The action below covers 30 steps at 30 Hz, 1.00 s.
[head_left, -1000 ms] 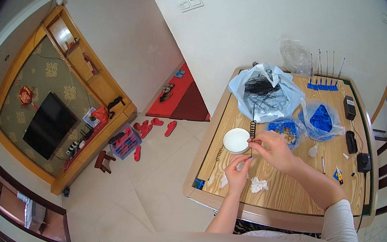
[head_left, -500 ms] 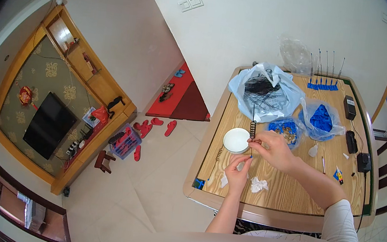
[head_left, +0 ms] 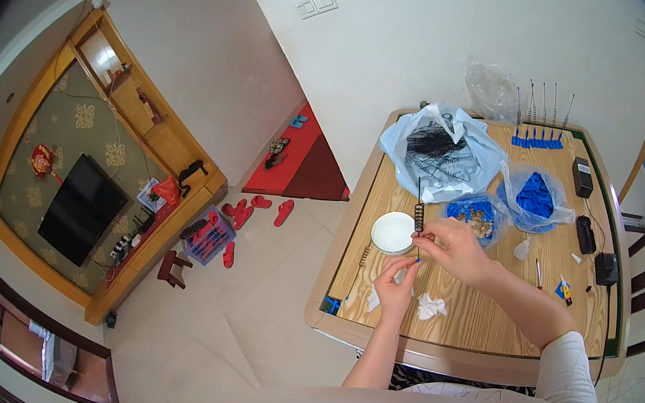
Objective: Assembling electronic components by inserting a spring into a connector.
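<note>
A dark coiled wire spring with a long straight end stands upright over the table, just right of a white bowl. My right hand pinches it below the coil with thumb and fingers. Beneath, my left hand is closed on the lower end of the same piece, where a small blue tip shows at the fingertips. Another coiled spring lies on the wood left of the bowl. Crumpled white tissue lies right of my left wrist.
Behind my hands are a pale plastic bag of black springs, a bag of brass and blue parts, and a bag of blue pieces. Blue holders with upright wires stand at the back. A glue tube and black adapter lie right.
</note>
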### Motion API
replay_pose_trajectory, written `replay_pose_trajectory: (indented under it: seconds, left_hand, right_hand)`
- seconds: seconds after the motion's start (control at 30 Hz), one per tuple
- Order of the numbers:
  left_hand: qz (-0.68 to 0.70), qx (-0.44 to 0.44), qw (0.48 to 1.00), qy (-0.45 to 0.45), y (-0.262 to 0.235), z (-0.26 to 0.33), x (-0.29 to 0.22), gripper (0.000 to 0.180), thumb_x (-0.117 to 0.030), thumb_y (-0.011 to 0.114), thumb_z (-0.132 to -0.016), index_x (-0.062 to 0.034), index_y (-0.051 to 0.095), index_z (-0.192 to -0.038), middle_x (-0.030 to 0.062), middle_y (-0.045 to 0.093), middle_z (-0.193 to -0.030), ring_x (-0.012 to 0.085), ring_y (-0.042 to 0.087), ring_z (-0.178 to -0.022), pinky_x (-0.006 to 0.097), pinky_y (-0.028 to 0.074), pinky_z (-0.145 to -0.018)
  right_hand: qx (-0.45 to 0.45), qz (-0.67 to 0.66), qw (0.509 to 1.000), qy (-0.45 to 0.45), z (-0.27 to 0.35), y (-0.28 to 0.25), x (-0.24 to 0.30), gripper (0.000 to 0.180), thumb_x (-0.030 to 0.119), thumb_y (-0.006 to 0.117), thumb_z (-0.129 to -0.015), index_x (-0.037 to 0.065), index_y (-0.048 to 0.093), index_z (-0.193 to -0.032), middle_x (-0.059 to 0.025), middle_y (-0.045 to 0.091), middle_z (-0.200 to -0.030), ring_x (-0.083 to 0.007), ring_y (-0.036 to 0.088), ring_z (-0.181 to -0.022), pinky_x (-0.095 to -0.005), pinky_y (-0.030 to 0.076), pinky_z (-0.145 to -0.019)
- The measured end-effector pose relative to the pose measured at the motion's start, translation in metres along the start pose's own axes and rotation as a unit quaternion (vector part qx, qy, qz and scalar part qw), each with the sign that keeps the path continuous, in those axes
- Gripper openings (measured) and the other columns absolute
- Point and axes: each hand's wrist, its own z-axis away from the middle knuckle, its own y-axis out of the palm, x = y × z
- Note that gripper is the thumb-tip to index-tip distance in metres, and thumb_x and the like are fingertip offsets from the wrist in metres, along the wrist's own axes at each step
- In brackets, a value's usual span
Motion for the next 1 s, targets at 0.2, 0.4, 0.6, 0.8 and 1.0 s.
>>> replay_pose_trajectory:
  seconds: [0.2,0.4,0.6,0.8,1.0]
  left_hand:
    - [0.005,-0.003,1.000,0.001,0.000,0.001,0.000,0.013,0.005,0.070,-0.076,0.0005,0.069,-0.088,0.0056,0.064,-0.084,0.0154,0.056,-0.084,0.027,0.043,-0.078]
    - [0.072,-0.006,0.992,-0.101,-0.001,0.002,0.003,0.013,0.002,0.068,-0.081,0.0009,0.069,-0.094,0.0036,0.065,-0.089,0.0099,0.055,-0.084,0.024,0.044,-0.077]
    - [0.197,0.003,0.955,-0.220,-0.002,0.004,0.006,0.019,-0.001,0.065,-0.084,0.0028,0.067,-0.103,0.0068,0.066,-0.097,0.0109,0.059,-0.087,0.023,0.046,-0.081]
    - [0.337,0.024,0.900,-0.276,-0.011,0.005,0.014,0.023,0.000,0.063,-0.086,0.0048,0.063,-0.109,0.0101,0.067,-0.102,0.0140,0.061,-0.091,0.024,0.047,-0.083]
    - [0.400,0.026,0.869,-0.291,-0.010,0.005,0.006,0.023,-0.001,0.061,-0.088,0.0031,0.063,-0.111,0.0112,0.066,-0.103,0.0151,0.060,-0.089,0.026,0.047,-0.079]
  right_hand:
    - [-0.002,-0.002,1.000,-0.012,0.001,0.001,0.000,0.012,0.015,0.068,-0.081,0.003,0.066,-0.084,-0.0103,0.065,-0.077,-0.0267,0.061,-0.072,-0.0353,0.044,-0.064]
    - [-0.026,0.019,0.999,-0.032,0.001,0.003,-0.004,0.013,0.015,0.069,-0.080,0.003,0.065,-0.082,-0.0099,0.064,-0.076,-0.0268,0.061,-0.072,-0.0352,0.044,-0.064]
    - [-0.042,0.031,0.997,-0.056,0.003,0.004,-0.006,0.013,0.015,0.070,-0.080,0.003,0.065,-0.081,-0.0098,0.061,-0.072,-0.0269,0.058,-0.068,-0.0362,0.042,-0.061]
    - [-0.053,0.024,0.996,-0.073,0.004,0.005,-0.004,0.013,0.013,0.072,-0.078,0.002,0.064,-0.077,-0.0093,0.060,-0.072,-0.0265,0.057,-0.067,-0.0358,0.040,-0.061]
    - [-0.059,0.033,0.992,-0.106,0.005,0.007,-0.002,0.013,0.012,0.072,-0.077,0.002,0.064,-0.076,-0.0087,0.059,-0.071,-0.0257,0.056,-0.066,-0.0351,0.040,-0.061]
